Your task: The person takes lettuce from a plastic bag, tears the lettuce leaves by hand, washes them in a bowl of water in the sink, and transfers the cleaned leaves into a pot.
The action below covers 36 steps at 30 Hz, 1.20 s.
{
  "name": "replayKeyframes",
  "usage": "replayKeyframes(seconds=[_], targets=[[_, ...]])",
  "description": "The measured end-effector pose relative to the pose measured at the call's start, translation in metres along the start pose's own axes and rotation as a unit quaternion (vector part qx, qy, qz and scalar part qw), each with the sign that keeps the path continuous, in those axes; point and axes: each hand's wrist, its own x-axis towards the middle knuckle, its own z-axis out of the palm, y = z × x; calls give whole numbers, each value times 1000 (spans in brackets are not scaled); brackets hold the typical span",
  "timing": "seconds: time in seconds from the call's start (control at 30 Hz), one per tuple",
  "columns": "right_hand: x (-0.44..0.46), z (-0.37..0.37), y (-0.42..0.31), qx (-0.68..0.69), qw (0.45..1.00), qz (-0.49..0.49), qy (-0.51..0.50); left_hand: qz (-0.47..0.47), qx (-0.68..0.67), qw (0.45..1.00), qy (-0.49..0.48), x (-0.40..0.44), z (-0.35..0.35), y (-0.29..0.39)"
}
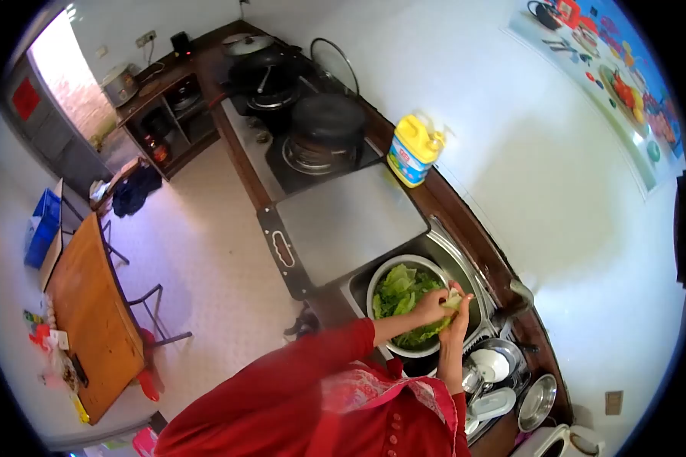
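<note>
Over a round metal basin standing in the sink, both of my hands are close together. My left hand has its fingers closed on a pale green leaf piece, which looks like lettuce. On the other side, my right hand grips the same piece, partly hiding it. Leafy greens fill much of the basin below my hands. The sink surrounds the basin, and its tap is at the right.
A grey cutting board lies between sink and stove. Behind it stands a yellow detergent jug. A dark pan sits on the stove. Metal bowls and dishes lie right of the sink. A wooden table stands at far left.
</note>
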Motion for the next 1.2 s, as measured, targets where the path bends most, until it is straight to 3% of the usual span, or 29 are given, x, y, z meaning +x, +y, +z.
replayKeyframes(seconds=[0.1, 0.23, 0.37, 0.43, 0.47, 0.53, 0.57, 0.6, 0.63, 0.67, 0.73, 0.83, 0.93, 1.17, 1.2], targets=[[-6, -9, 5, 96, 995, -6, -31, 9, -26, 1000, 12, 11, 2, -11], [-11, -29, 7, 81, 996, 23, -7, -35, 92, 995, -18, 13, 3, -9], [-11, -40, 28, 44, 995, 48, 73, 144, 177, 972, -51, 11, 14, -40], [-13, -64, 42, 30, 994, 58, 88, 118, 207, 952, -192, 27, -16, -48], [-15, -66, 43, 34, 993, 61, 92, 87, 211, 957, -181, 38, -41, -43], [-22, -63, 37, 32, 991, 69, 110, -11, 179, 981, 68, 68, -111, -38], [-30, -59, 33, 26, 989, 73, 125, -40, 151, 969, 193, 87, -151, -35], [-36, -64, 36, 20, 988, 85, 129, -58, 29, 951, 303, 111, -195, -53], [-43, -72, 38, 14, 986, 96, 133, -49, -6, 925, 376, 113, -235, -22], [-50, -79, 43, 11, 985, 104, 134, 34, -58, 898, 435, 136, -279, -51], [-63, -86, 54, 6, 974, 140, 177, -61, -112, 832, 540, 170, -343, -67], [-79, -75, 61, 9, 964, 164, 209, -140, -291, 785, 528, 183, -379, -65], [-84, -62, 64, 28, 959, 182, 216, -170, -383, 804, 421, 195, -404, -89], [-65, -28, 63, -71, 959, 177, 209, -117, -395, 879, 240, 207, -438, -141], [-63, -37, 71, -110, 958, 184, 190, -131, -405, 846, 320, 201, -423, -112]])
